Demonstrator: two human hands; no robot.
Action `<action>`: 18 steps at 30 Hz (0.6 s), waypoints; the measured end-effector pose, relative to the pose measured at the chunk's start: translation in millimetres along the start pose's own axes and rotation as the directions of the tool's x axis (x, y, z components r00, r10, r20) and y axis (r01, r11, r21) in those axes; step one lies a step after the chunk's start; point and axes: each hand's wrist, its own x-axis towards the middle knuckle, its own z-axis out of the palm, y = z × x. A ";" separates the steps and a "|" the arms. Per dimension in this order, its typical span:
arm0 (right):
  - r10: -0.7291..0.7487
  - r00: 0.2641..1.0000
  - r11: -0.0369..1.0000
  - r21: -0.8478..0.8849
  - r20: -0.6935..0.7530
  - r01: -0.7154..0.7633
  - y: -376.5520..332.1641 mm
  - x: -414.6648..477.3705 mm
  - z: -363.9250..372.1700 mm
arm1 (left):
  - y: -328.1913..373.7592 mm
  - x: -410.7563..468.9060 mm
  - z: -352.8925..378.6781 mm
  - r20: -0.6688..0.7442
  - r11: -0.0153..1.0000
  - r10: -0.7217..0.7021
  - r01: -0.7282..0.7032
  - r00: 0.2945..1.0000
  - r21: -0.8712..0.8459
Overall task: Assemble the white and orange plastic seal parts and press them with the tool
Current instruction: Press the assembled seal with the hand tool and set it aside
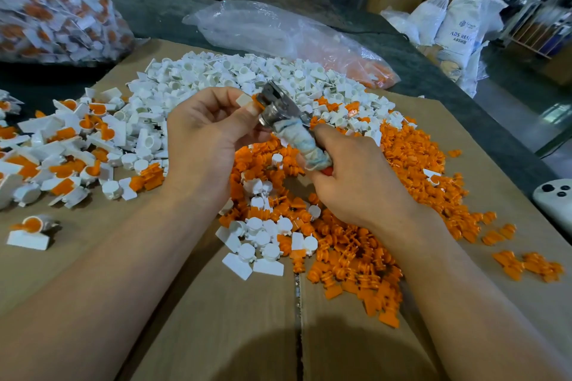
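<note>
The seal is half hidden inside the tool.

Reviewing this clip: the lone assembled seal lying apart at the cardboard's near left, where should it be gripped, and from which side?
Probably the round cup of the lone seal, pinched across its sides from above. The cup stands proud of the cardboard, while its white tag lies flat, leaving little edge to catch.

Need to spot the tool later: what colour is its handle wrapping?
Dirty white cloth wrapping with pale blue patches, best seen in the head view.
</note>
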 end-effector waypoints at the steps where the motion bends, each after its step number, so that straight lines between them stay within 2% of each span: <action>1: 0.001 1.000 1.000 -0.002 -0.003 -0.001 -0.1 0.1 0.7 | 0.0 0.1 -0.1 -0.007 1.000 -0.003 0.003 1.000 0.002; 9: 0.043 0.999 0.999 0.015 -0.029 -0.043 6.8 2.9 0.8 | 0.1 2.2 2.3 -0.046 0.997 -0.056 0.058 0.997 0.045; 14: 0.185 0.972 0.983 0.044 -0.145 -0.181 22.1 5.8 -6.8 | -0.6 3.2 2.8 -0.043 0.986 -0.141 0.144 0.989 0.082; 18: 0.290 0.949 0.954 -0.045 -0.125 -0.297 34.5 8.5 -7.0 | -0.3 0.6 5.8 -0.018 0.976 -0.190 0.191 0.982 0.110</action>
